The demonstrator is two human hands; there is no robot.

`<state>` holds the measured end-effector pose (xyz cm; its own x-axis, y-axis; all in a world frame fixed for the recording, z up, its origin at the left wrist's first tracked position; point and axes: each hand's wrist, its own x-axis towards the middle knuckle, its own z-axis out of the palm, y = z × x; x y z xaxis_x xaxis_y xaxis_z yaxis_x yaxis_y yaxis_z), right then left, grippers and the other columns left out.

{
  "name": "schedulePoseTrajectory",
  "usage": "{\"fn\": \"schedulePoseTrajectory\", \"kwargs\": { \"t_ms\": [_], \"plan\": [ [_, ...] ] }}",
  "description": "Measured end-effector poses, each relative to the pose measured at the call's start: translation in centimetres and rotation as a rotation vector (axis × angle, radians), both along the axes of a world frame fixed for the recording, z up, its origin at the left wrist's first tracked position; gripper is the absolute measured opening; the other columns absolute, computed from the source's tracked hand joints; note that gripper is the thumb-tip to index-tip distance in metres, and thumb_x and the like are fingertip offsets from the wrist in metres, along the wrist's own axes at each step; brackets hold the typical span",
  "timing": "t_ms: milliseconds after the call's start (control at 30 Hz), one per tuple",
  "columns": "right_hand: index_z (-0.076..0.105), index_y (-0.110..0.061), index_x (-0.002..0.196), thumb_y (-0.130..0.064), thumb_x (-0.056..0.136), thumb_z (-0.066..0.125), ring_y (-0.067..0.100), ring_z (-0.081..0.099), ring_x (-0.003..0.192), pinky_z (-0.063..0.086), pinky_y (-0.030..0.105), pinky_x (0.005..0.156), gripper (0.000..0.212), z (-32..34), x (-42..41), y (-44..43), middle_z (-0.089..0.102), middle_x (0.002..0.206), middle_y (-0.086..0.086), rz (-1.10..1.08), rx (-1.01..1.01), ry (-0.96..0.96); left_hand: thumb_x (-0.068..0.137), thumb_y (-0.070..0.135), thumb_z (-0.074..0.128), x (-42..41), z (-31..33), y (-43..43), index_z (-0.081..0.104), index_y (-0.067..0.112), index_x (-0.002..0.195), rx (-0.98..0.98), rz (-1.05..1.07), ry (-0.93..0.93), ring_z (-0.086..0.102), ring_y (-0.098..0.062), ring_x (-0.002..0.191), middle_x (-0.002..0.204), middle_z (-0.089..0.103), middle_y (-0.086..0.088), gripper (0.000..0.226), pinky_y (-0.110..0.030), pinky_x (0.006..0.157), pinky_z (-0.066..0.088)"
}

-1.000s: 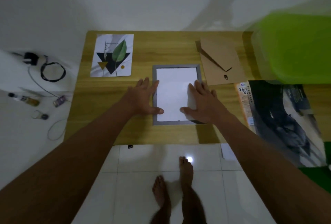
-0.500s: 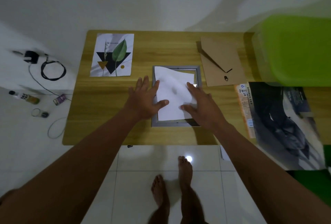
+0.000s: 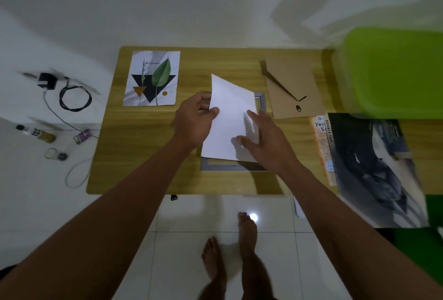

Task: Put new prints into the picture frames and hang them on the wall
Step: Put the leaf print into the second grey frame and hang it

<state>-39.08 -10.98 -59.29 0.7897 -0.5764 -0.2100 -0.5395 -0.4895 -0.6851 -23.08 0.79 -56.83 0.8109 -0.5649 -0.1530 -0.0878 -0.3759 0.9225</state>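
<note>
Now white sheet (image 3: 230, 117) tilted over grey frame (image 3: 233, 167), blank side up.

White sheet (image 3: 230, 117), grey frame (image 3: 233, 167)

Orange-edged pack (image 3: 324, 156), right side of the bench (image 3: 143, 156): vertical black lettering "DOUBLE CAR", beside larger cut-off letters "Per" and "N". Leaf print (image 3: 153, 79): one small line, too small to read.
</note>
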Motion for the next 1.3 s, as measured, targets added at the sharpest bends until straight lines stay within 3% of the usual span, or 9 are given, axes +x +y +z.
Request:
{"fn": "schedulePoseTrajectory", "kwargs": {
  "t_ms": [167,233,367,467,567,733,933,1200,1300],
  "plan": [
    [0.066,-0.030,0.123,-0.048,0.099,0.049,0.010,0.053,0.123,0.040,0.027,0.097,0.034,4.0,1.9,1.4,0.061,0.132,-0.008,-0.102,0.198,-0.141,0.095,0.019,0.062,-1.2,2.1,-0.4,0.069,0.015,0.108,-0.091,-0.042,0.246,0.070,-0.021,0.095,0.101,0.073,-0.002,0.015,-0.039,0.086,0.057],
    [0.070,-0.034,0.093,-0.055,0.097,0.048,0.007,0.063,0.097,0.047,0.030,0.081,0.030,5.6,2.5,1.8,0.070,0.100,-0.016,-0.153,0.336,-0.192,0.100,0.034,0.052,-1.6,2.9,-0.6,0.071,0.020,0.109,-0.075,-0.073,0.351,0.068,-0.022,0.102,0.106,0.073,0.001,0.026,-0.037,0.085,0.055],
    [0.073,-0.019,0.101,-0.037,0.095,0.061,0.020,0.069,0.089,0.056,0.039,0.079,0.022,7.2,2.4,1.2,0.074,0.092,0.000,-0.256,0.429,-0.261,0.103,0.045,0.032,-2.1,4.3,-1.0,0.069,0.020,0.119,-0.138,-0.143,0.605,0.064,-0.020,0.111,0.118,0.071,0.001,0.047,-0.040,0.091,0.053],
    [0.070,-0.016,0.098,-0.004,0.092,0.057,0.014,0.068,0.075,0.053,0.021,0.058,0.019,8.1,1.2,0.5,0.072,0.090,0.002,-0.352,0.425,-0.288,0.093,0.019,0.063,-2.5,4.6,-0.9,0.070,0.014,0.113,-0.108,-0.037,0.428,0.066,-0.020,0.102,0.107,0.072,-0.001,0.022,-0.034,0.084,0.056],
    [0.066,-0.026,0.092,0.001,0.092,0.054,-0.002,0.063,0.057,0.043,0.012,0.045,0.029,8.8,-0.8,0.0,0.070,0.082,-0.008,-0.400,0.460,-0.304,0.079,0.010,0.077,-3.1,4.3,-0.3,0.057,0.023,0.122,0.082,0.032,0.141,0.062,-0.018,0.102,0.114,0.062,0.002,0.050,-0.033,0.084,0.053],
    [0.067,-0.030,0.097,-0.004,0.092,0.057,0.003,0.066,0.075,0.044,0.012,0.053,0.029,9.7,-5.3,-0.6,0.072,0.091,-0.012,-0.448,0.466,-0.304,0.083,0.004,0.073,-5.3,4.6,-0.2,0.041,0.015,0.144,0.113,-0.027,0.367,0.067,-0.021,0.098,0.113,0.069,-0.008,0.071,-0.040,0.084,0.055],
    [0.050,-0.017,0.128,0.005,0.090,0.062,-0.007,0.061,0.073,0.050,0.013,0.050,0.045,9.1,-12.1,-2.8,0.062,0.107,-0.003,-0.576,0.368,-0.305,0.072,-0.004,0.077,-11.2,4.1,-3.4,0.059,0.022,0.124,0.098,-0.098,0.330,0.072,-0.024,0.089,0.097,0.075,-0.007,0.061,-0.052,0.085,0.057],
    [0.060,-0.014,0.118,0.001,0.086,0.067,0.014,0.067,0.085,0.048,0.016,0.049,0.037,4.6,-20.5,-8.8,0.068,0.106,-0.001,-0.546,0.228,-0.126,0.074,0.001,0.075,-21.3,0.7,-9.3,0.061,0.028,0.127,0.188,-0.157,0.182,0.071,-0.018,0.080,0.086,0.074,0.005,0.062,-0.045,0.077,0.059],
    [0.064,-0.013,0.112,0.000,0.083,0.068,0.012,0.065,0.080,0.047,0.014,0.056,0.033,2.8,-22.5,-11.4,0.070,0.100,-0.001,-0.476,0.106,-0.060,0.075,0.001,0.076,-24.0,-1.0,-11.8,0.056,0.029,0.133,0.179,-0.155,0.142,0.066,-0.004,0.072,0.077,0.069,0.012,0.067,-0.027,0.068,0.057]
  ]
}}
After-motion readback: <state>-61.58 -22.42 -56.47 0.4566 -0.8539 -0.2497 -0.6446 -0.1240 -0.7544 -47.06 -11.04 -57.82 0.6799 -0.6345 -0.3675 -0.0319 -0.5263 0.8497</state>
